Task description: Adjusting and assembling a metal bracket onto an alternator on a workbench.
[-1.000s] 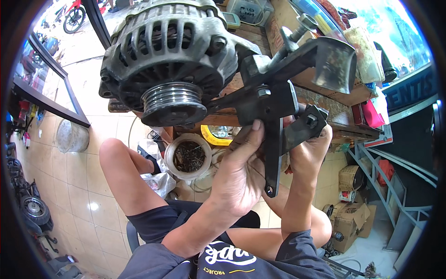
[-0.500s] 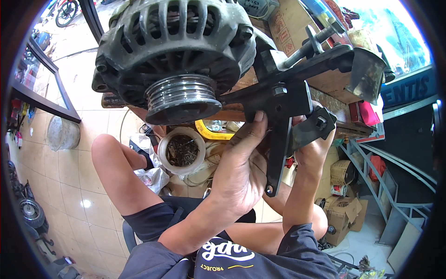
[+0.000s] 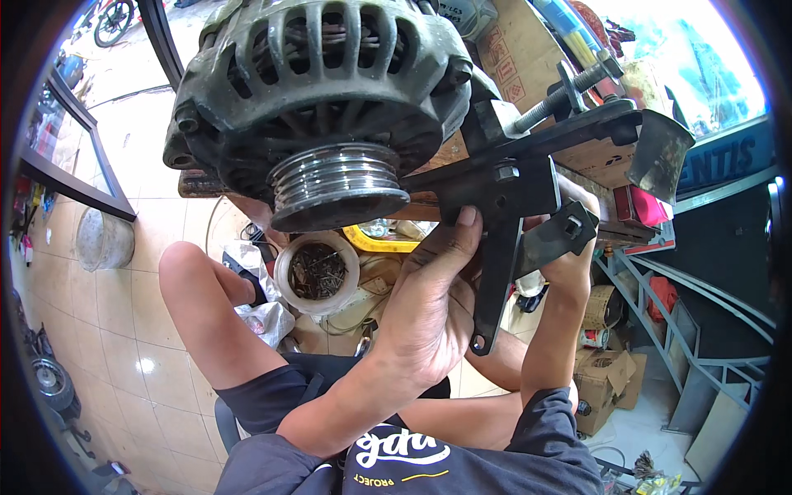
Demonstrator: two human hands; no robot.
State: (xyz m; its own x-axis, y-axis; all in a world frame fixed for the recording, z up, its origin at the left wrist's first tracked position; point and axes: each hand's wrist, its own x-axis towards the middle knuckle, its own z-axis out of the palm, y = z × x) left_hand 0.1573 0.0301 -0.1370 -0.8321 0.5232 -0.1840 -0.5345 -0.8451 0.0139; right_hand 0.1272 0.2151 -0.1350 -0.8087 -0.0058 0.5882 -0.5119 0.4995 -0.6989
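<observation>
A grey alternator (image 3: 330, 91) with a shiny ribbed pulley (image 3: 334, 186) fills the upper middle. To its right, a black metal bracket (image 3: 487, 247) carries a hex bolt and an arm hanging down with a hole at its end. My left hand (image 3: 429, 322) grips this bracket, thumb pressed on its front face and fingers behind it. My right hand (image 3: 573, 256) is closed at the bracket's right side, behind a short tab (image 3: 553, 239) with a nut on it; its fingertips are mostly hidden. A long threaded bolt (image 3: 561, 99) sticks out above the bracket.
Beneath the pulley stands a white tub (image 3: 318, 272) of small metal parts, beside a yellow tray (image 3: 384, 238). A wooden bench (image 3: 606, 223) lies behind the bracket. Cardboard boxes (image 3: 606, 384) and a metal frame (image 3: 660, 330) are at right; a bucket (image 3: 105, 238) is at left.
The alternator and bracket appear slightly lower and farther right in view. Both hands keep their hold, and the right hand sits a little more behind the bracket's tab.
</observation>
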